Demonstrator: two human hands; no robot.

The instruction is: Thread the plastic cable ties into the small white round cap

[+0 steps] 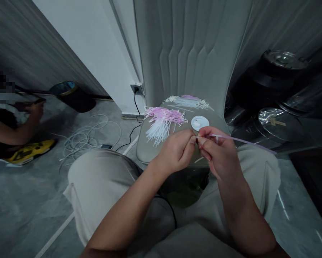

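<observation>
Both hands meet in front of the grey chair seat [217, 123], fingertips close together. My right hand [221, 152] is closed on a thin, bendy lilac strip [247, 140], whose long end sticks out to the right. My left hand [178, 148] pinches at the strip's other end; the exact spot between the fingertips is hidden. Left of the hands lies a pile of pink and white strips [161, 123] with small white ends. A second bundle of strips [189, 101] rests further back on the seat. Just behind my fingers is a small round white lid [200, 123].
A coil of pale cable [83, 138] lies on the floor at left, near a dark bin [72, 96]. Another person [13, 125] sits at the far left. A black cord runs from a wall socket [136, 89]. Dark shiny containers [282, 79] stand at right.
</observation>
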